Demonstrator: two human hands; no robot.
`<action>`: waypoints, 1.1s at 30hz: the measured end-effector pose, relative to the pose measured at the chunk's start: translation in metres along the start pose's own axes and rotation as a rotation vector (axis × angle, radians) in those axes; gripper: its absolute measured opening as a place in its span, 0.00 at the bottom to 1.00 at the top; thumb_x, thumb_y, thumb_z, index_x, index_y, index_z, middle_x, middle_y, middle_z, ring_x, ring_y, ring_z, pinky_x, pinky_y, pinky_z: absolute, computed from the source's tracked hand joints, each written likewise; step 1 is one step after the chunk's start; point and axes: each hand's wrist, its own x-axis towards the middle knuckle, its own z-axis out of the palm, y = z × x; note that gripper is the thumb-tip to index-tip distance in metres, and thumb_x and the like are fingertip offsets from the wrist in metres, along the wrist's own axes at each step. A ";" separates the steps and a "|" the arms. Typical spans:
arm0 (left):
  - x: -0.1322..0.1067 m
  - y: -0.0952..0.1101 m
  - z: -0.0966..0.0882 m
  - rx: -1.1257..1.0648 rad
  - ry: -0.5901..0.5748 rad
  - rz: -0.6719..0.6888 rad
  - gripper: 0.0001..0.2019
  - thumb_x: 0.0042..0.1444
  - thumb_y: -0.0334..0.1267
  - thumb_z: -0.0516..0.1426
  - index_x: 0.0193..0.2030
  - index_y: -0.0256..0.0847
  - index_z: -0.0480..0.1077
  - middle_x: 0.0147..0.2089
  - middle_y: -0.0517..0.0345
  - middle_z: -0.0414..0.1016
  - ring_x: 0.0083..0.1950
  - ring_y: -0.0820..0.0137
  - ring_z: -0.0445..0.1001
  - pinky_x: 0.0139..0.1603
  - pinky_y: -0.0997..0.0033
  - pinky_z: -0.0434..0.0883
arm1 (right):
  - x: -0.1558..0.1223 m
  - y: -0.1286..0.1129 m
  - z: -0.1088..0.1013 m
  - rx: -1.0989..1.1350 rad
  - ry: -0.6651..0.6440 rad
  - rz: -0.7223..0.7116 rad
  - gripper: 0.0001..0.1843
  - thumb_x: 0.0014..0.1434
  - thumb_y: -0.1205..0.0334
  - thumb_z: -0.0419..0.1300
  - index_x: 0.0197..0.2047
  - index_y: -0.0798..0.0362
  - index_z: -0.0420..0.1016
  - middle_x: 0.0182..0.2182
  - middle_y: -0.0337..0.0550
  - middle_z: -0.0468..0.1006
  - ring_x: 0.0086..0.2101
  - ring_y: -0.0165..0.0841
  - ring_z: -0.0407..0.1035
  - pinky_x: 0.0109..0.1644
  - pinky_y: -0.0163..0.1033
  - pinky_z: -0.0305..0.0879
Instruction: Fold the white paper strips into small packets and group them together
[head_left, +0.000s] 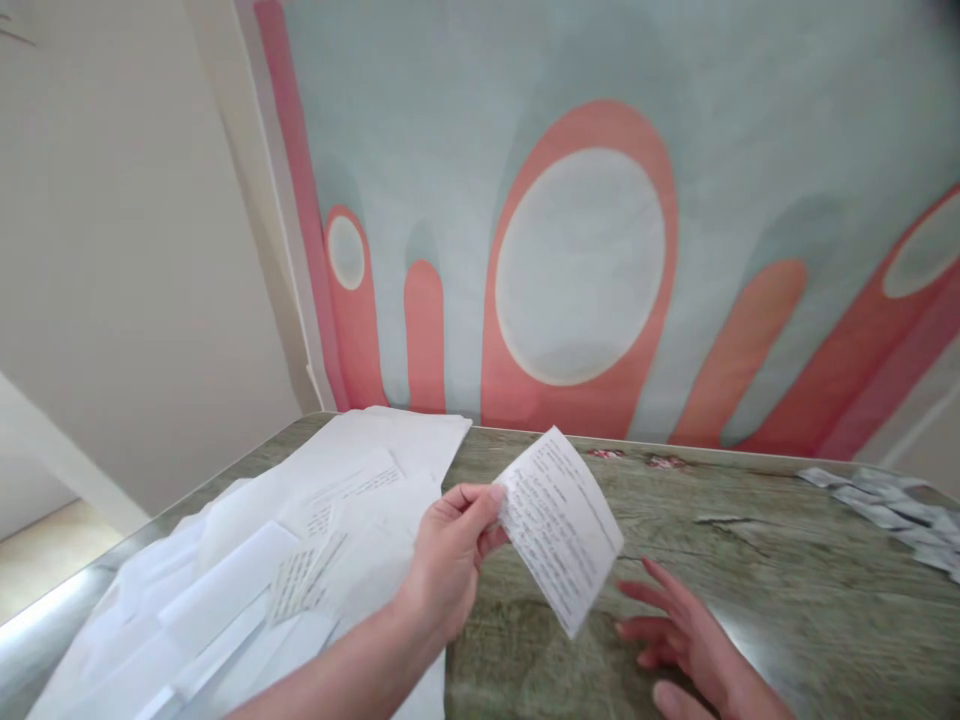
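Note:
A sheet of paper (562, 530) with lines of writing hangs tilted above the table. My left hand (454, 550) pinches it by its left edge between thumb and fingers. To the right of the sheet is my right hand (679, 640), its fingers apart and nothing in them; a small gap separates them from the paper. Left of my left hand lies a loose pile of white papers (232, 570), several with printed or written lines. The words are too blurred to read.
The wood-grain table (750, 540) meets a wall with a red and grey-green patterned covering (585, 400). Small pale paper pieces (892, 515) lie at the far right. Two little red-and-white items (667, 462) rest near the back edge.

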 end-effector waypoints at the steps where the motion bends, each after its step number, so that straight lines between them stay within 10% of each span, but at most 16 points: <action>1: -0.002 -0.011 0.004 -0.028 -0.015 -0.037 0.11 0.48 0.40 0.63 0.27 0.34 0.68 0.28 0.58 0.73 0.31 0.74 0.72 0.35 0.75 0.70 | 0.001 0.002 0.000 0.052 0.042 0.021 0.34 0.56 0.49 0.56 0.63 0.46 0.52 0.52 0.53 0.70 0.43 0.40 0.72 0.42 0.41 0.71; 12: -0.005 -0.070 -0.003 0.147 -0.261 -0.118 0.18 0.48 0.28 0.58 0.46 0.41 0.60 0.49 0.51 0.69 0.45 0.67 0.72 0.44 0.66 0.71 | 0.016 0.008 -0.041 0.052 0.108 0.323 0.28 0.58 0.46 0.53 0.57 0.52 0.58 0.43 0.50 0.76 0.42 0.40 0.72 0.44 0.42 0.70; 20: -0.021 -0.059 -0.009 1.024 -0.676 0.192 0.36 0.40 0.17 0.47 0.59 0.45 0.56 0.69 0.51 0.37 0.65 0.59 0.51 0.61 0.55 0.59 | 0.015 0.020 -0.044 -0.220 0.086 0.272 0.22 0.60 0.49 0.51 0.54 0.52 0.61 0.38 0.44 0.76 0.39 0.38 0.72 0.42 0.42 0.70; 28: -0.016 -0.064 -0.009 0.968 -0.655 0.300 0.20 0.49 0.21 0.49 0.45 0.42 0.70 0.53 0.51 0.67 0.53 0.67 0.67 0.55 0.67 0.65 | 0.016 0.022 -0.046 -0.460 0.068 0.165 0.18 0.61 0.54 0.49 0.51 0.50 0.66 0.39 0.43 0.75 0.33 0.34 0.70 0.38 0.40 0.69; 33: -0.009 -0.070 -0.010 0.927 -0.553 0.285 0.14 0.45 0.21 0.54 0.35 0.41 0.74 0.43 0.55 0.73 0.44 0.69 0.72 0.46 0.71 0.68 | 0.014 0.005 -0.046 -0.559 0.148 -0.009 0.16 0.58 0.55 0.54 0.49 0.48 0.70 0.52 0.47 0.66 0.52 0.40 0.62 0.56 0.46 0.59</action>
